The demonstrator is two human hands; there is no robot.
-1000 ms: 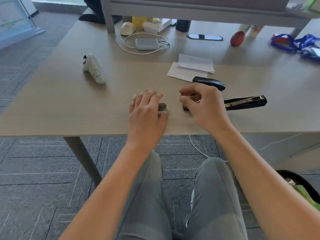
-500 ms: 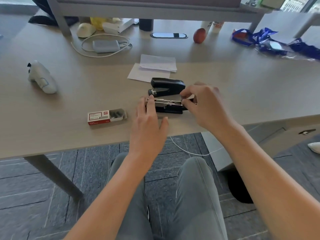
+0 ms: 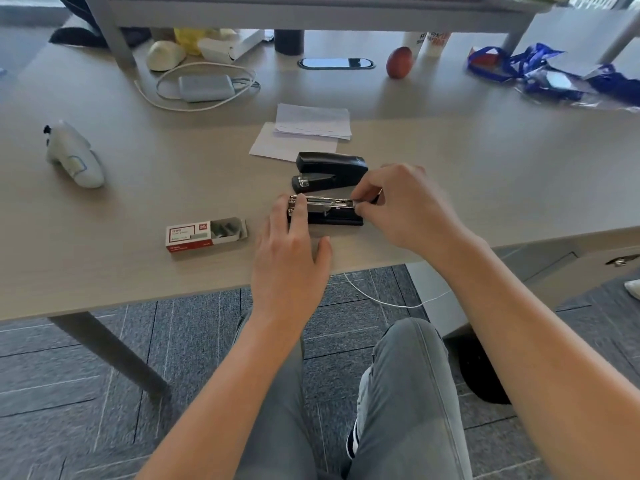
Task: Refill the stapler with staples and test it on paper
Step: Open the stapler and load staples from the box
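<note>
Stapler (image 3: pixel 325 211) work has moved to the magazine: a second ago the left hand covered the staple box while the right hovered at a stapler swung wide open, and half a second ago both hands had already closed in on the metal channel. Now the stapler lies near the front edge of the table (image 3: pixel 121 258), its silver channel exposed, with a second black stapler (image 3: pixel 329 169) just behind it. The left hand (image 3: pixel 291 258) lies flat and spread, one finger pressing down on the channel's left end to steady it. The right hand (image 3: pixel 405 206) has thumb and fingers pinched together at the channel's right end; whether a strip of staples sits between them I cannot tell. The staple box (image 3: pixel 206 234) now rests uncovered to the left, its tray slid out with staples showing. That suggests loading is under way, and the paper (image 3: pixel 304 131) beyond waits untouched for the test.
</note>
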